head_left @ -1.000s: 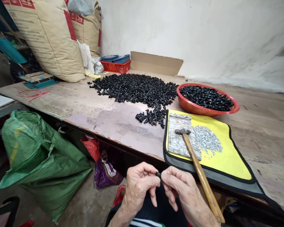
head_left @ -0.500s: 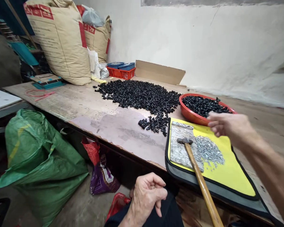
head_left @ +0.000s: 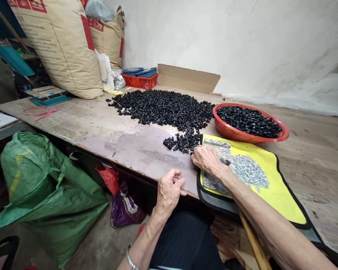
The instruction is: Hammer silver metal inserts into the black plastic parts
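My right hand reaches over the stone-like slab, fingers curled down at the front fringe of a heap of small black parts. Dark pieces show by its fingertips; what they grip is hidden. Over the table's front edge, my left hand is closed, with its palm side out of sight. A hammer lies across the slab, its head mostly covered by my right hand and forearm. Beside the slab, small shiny metal bits lie spread on a yellow mat with black edging.
A red bowl full of black parts stands behind the mat. Farther back are a red basket with blue lids, a cardboard strip and large paper sacks. A green sack stands on the floor at left.
My right hand has moved left from beside the red bowl to the front of the black heap. My left hand has risen toward the table edge. The view has shifted slightly.
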A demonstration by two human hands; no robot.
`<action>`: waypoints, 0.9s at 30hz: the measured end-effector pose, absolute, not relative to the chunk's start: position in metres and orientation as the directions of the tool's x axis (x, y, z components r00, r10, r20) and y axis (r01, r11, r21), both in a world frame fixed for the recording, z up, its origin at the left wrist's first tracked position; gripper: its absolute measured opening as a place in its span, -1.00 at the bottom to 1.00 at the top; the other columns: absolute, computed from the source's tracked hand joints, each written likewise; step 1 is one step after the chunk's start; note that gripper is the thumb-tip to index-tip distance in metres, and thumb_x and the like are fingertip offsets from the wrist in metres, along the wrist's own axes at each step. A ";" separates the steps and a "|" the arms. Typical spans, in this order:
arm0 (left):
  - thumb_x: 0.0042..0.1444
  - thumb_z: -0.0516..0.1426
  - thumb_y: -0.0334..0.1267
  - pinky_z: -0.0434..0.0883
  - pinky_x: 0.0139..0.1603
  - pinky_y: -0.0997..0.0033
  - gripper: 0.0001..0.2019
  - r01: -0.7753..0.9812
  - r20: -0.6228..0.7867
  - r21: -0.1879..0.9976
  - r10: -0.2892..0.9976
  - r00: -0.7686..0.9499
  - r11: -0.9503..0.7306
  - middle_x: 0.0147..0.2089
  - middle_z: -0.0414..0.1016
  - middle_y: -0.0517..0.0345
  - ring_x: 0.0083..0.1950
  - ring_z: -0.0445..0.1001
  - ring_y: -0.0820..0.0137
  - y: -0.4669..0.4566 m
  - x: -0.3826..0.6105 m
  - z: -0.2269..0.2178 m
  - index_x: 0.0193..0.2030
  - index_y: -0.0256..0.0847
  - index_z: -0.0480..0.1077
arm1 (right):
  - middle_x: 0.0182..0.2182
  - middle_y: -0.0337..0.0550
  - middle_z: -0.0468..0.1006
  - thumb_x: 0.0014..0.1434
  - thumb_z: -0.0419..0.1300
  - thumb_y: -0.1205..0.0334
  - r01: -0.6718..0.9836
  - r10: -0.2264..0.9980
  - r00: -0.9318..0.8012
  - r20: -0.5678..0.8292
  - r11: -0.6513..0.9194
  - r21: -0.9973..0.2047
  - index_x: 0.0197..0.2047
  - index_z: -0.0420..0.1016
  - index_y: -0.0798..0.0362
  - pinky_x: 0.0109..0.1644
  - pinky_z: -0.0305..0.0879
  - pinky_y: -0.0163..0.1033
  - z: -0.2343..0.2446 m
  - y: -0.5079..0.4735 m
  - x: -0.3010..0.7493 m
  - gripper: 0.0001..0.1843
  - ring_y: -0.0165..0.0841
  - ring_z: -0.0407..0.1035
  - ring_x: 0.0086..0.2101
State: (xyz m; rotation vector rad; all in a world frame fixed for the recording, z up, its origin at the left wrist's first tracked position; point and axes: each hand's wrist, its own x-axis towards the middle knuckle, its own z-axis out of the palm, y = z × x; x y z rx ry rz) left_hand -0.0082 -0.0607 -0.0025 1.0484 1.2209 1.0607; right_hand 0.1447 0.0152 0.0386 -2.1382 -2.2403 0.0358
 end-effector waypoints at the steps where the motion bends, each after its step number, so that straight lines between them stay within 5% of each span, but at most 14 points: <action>1: -0.11 0.14 -0.34 0.30 -0.71 0.66 -0.85 -0.075 -0.201 0.976 0.978 0.056 0.205 -0.58 0.34 0.31 -0.69 0.40 0.53 -0.060 -0.009 -0.004 -0.33 -0.29 0.36 | -0.41 0.07 0.52 0.09 0.01 0.31 0.996 0.997 -0.072 0.032 0.073 -0.050 -0.41 0.47 0.15 -0.29 0.14 -0.24 0.040 0.009 0.143 -0.78 -0.25 0.39 -0.33; 6: -0.08 0.21 -0.21 0.46 -0.59 0.51 -0.76 -0.341 -0.247 0.897 0.959 0.140 0.281 -0.54 0.39 0.22 -0.61 0.41 0.50 -0.064 -0.018 0.007 -0.32 -0.35 0.37 | -0.45 -0.12 0.47 0.19 -0.03 0.17 0.973 0.972 -0.171 0.162 0.193 -0.129 -0.42 0.38 0.07 -0.32 0.12 -0.29 0.055 -0.049 0.137 -0.74 -0.39 0.33 -0.43; 11: -0.03 0.20 -0.13 0.40 -0.71 0.52 -0.70 -0.496 -0.236 0.757 0.886 0.399 0.425 -0.52 0.40 0.13 -0.61 0.35 0.51 -0.083 -0.019 0.024 -0.31 -0.39 0.43 | -0.54 -0.22 0.36 0.16 0.06 0.24 0.774 0.895 -0.184 0.406 0.387 -0.501 -0.46 0.33 0.07 -0.40 0.11 -0.33 0.058 -0.119 0.130 -0.82 -0.48 0.24 -0.52; 13: -0.03 0.21 -0.17 0.37 -0.75 0.55 -0.72 -0.519 -0.219 0.731 0.872 0.438 0.444 -0.53 0.39 0.14 -0.64 0.32 0.53 -0.092 -0.016 0.026 -0.29 -0.39 0.45 | -0.59 -0.26 0.30 0.14 0.09 0.19 0.636 0.972 -0.037 0.234 0.203 -0.744 -0.51 0.30 0.07 -0.48 0.08 -0.33 0.056 -0.135 0.126 -0.78 -0.49 0.18 -0.57; 15: -0.06 0.23 -0.22 0.35 -0.77 0.57 -0.75 -0.534 -0.203 0.723 0.873 0.444 0.440 -0.50 0.41 0.14 -0.64 0.32 0.55 -0.098 -0.012 0.025 -0.29 -0.38 0.47 | -0.64 -0.29 0.26 0.12 0.11 0.12 0.284 0.994 0.059 -0.087 -0.101 -0.954 -0.53 0.27 0.07 -0.58 0.01 -0.36 0.054 -0.144 0.124 -0.74 -0.53 0.10 -0.63; 17: -0.09 0.25 -0.26 0.35 -0.77 0.58 -0.76 -0.529 -0.182 0.731 0.870 0.458 0.431 -0.48 0.43 0.12 -0.63 0.33 0.54 -0.103 -0.009 0.023 -0.28 -0.38 0.49 | -0.63 -0.29 0.27 0.06 0.16 0.12 -0.149 0.931 -0.009 -0.364 -0.362 -0.920 -0.52 0.26 0.08 -0.67 -0.10 -0.41 0.053 -0.148 0.123 -0.75 -0.56 0.04 -0.66; 19: -0.11 0.26 -0.28 0.33 -0.79 0.59 -0.77 -0.501 -0.166 0.751 0.857 0.488 0.430 -0.52 0.43 0.13 -0.66 0.31 0.55 -0.106 -0.007 0.022 -0.28 -0.37 0.50 | -0.61 -0.28 0.28 -0.05 0.22 0.18 -0.426 0.863 -0.130 -0.489 -0.493 -0.758 -0.53 0.26 0.11 -0.71 -0.21 -0.47 0.053 -0.149 0.124 -0.77 -0.61 0.00 -0.68; 23: -0.13 0.26 -0.31 0.29 -0.81 0.60 -0.82 -0.461 -0.141 0.789 0.850 0.507 0.406 -0.58 0.39 0.17 -0.69 0.30 0.55 -0.112 -0.005 0.025 -0.35 -0.36 0.52 | -0.67 -0.33 0.22 -0.19 0.28 0.25 -0.589 0.779 -0.262 -0.570 -0.597 -0.545 -0.54 0.26 0.12 -0.73 -0.34 -0.51 0.053 -0.150 0.128 -0.76 -0.66 -0.09 -0.71; 27: -0.16 0.27 -0.35 0.32 -0.77 0.58 -0.86 -0.411 -0.128 0.832 0.850 0.511 0.373 -0.52 0.42 0.16 -0.66 0.35 0.52 -0.118 -0.003 0.030 -0.40 -0.35 0.51 | -0.67 -0.32 0.22 -0.16 0.27 0.23 -0.582 0.784 -0.237 -0.574 -0.587 -0.563 -0.55 0.28 0.14 -0.73 -0.34 -0.51 0.054 -0.159 0.128 -0.77 -0.67 -0.10 -0.71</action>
